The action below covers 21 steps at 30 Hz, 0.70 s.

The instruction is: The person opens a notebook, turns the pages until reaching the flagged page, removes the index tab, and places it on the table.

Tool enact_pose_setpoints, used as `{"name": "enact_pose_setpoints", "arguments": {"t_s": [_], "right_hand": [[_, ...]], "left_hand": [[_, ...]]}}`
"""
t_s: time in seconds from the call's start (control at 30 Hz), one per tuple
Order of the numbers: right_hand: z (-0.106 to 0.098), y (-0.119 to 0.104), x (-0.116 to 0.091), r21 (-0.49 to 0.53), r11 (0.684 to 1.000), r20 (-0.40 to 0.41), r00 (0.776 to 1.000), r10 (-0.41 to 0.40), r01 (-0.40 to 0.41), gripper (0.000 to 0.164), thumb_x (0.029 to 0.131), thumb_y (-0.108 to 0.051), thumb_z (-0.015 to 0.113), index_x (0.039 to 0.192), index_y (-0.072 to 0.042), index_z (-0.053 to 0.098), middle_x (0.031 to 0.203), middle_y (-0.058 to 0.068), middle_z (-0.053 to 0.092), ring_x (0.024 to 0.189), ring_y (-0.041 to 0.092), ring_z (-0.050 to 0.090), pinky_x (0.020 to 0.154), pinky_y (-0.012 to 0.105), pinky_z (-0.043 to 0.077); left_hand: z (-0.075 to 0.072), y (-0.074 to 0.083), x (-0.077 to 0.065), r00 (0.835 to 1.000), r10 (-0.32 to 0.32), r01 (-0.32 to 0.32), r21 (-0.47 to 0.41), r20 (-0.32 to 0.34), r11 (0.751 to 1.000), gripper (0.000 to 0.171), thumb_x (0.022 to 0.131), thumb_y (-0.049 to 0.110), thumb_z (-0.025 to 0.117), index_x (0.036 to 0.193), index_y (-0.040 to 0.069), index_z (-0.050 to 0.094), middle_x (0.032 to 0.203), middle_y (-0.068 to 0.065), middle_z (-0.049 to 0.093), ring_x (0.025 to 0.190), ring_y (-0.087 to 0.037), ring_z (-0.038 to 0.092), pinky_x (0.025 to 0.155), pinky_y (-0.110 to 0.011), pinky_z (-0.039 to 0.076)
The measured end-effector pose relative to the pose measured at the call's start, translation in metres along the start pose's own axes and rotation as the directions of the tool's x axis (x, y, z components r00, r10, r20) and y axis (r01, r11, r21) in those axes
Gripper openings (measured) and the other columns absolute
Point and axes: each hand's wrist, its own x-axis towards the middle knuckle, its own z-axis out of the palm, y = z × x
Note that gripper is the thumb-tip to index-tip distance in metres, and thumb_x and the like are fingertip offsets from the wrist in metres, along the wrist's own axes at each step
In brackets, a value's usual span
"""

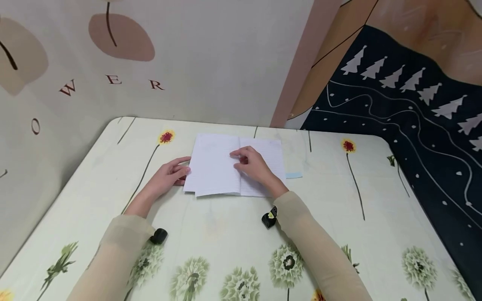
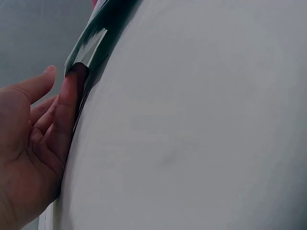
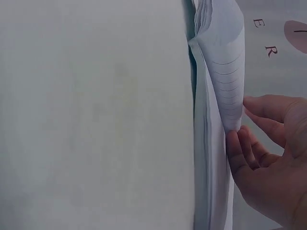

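An open lined notebook (image 1: pixel 216 167) lies on the table, its left pages fanned slightly past one another at the lower edge. My left hand (image 1: pixel 171 173) is at the notebook's left edge; in the left wrist view its fingers (image 2: pixel 67 105) reach under the dark green cover (image 2: pixel 108 36), while the thumb stands apart. Over the middle fold is my right hand (image 1: pixel 252 163), fingers loosely bent and fingertips on the page. From the right wrist, a ruled page (image 3: pixel 228 76) bulges up in a curve, and the fingertips of the right hand (image 3: pixel 268 139) rest against it.
A light blue strip (image 1: pixel 293 175) sticks out from the notebook's right side. The table wears a white cloth (image 1: pixel 324 188) with printed flowers. Behind it rises a wall hanging (image 1: pixel 226 62) with letters, and a dark tree-patterned cloth (image 1: pixel 376 100) is at the right.
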Motion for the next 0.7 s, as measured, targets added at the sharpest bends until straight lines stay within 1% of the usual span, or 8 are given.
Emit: {"name": "enact_pose_setpoints", "arguments": {"t_s": [0.13, 0.27, 0.4, 0.57, 0.7], "right_hand": [[0.002, -0.002, 0.001, 0.001, 1.0, 0.029, 0.999, -0.024, 0.024, 0.035, 0.092, -0.006, 0.068, 0.127, -0.01, 0.068, 0.13, 0.013, 0.058, 0.107, 0.024, 0.058, 0.096, 0.034, 0.05], [0.003, -0.004, 0.001, 0.004, 1.0, 0.049, 0.999, -0.003, 0.003, 0.035, 0.092, -0.008, 0.069, 0.127, -0.011, 0.068, 0.132, 0.011, 0.059, 0.11, 0.023, 0.058, 0.098, 0.034, 0.05], [0.003, -0.006, 0.001, 0.026, 1.0, 0.041, 0.999, 0.004, -0.006, 0.035, 0.092, -0.008, 0.07, 0.126, -0.012, 0.068, 0.132, 0.01, 0.06, 0.111, 0.023, 0.058, 0.099, 0.035, 0.049], [0.001, -0.005, 0.001, 0.039, 0.999, 0.078, 0.997, 0.01, -0.013, 0.039, 0.092, -0.008, 0.069, 0.131, -0.011, 0.065, 0.134, 0.011, 0.06, 0.117, 0.024, 0.058, 0.102, 0.035, 0.049], [-0.007, -0.004, 0.002, 0.082, 0.996, 0.065, 0.998, 0.025, -0.03, 0.04, 0.094, -0.008, 0.067, 0.133, -0.011, 0.062, 0.134, 0.01, 0.061, 0.121, 0.025, 0.058, 0.106, 0.037, 0.048]], "left_hand": [[-0.001, 0.001, 0.001, 1.0, -0.007, 0.007, -0.005, 0.003, 1.0, 0.059, 0.105, 0.028, 0.052, 0.156, 0.01, 0.031, 0.136, -0.029, 0.058, 0.086, 0.003, 0.064, 0.077, -0.015, 0.056], [-0.001, 0.0, 0.001, 1.0, -0.016, 0.017, -0.043, 0.018, 0.999, 0.063, 0.102, 0.023, 0.058, 0.157, 0.01, 0.031, 0.13, -0.025, 0.061, 0.087, 0.003, 0.066, 0.078, -0.017, 0.057], [-0.002, 0.0, 0.002, 1.0, 0.009, -0.007, -0.069, 0.021, 0.998, 0.069, 0.098, 0.017, 0.065, 0.157, 0.01, 0.03, 0.124, -0.018, 0.063, 0.09, 0.004, 0.066, 0.08, -0.018, 0.057], [0.0, -0.002, 0.001, 1.0, 0.009, -0.008, -0.034, 0.025, 0.999, 0.071, 0.096, 0.015, 0.067, 0.156, 0.008, 0.03, 0.124, -0.019, 0.065, 0.088, 0.004, 0.065, 0.078, -0.016, 0.057], [0.001, -0.002, 0.002, 1.0, 0.008, -0.008, -0.013, 0.012, 1.0, 0.07, 0.096, 0.014, 0.067, 0.156, 0.007, 0.031, 0.125, -0.023, 0.064, 0.087, 0.004, 0.065, 0.078, -0.016, 0.056]]}}
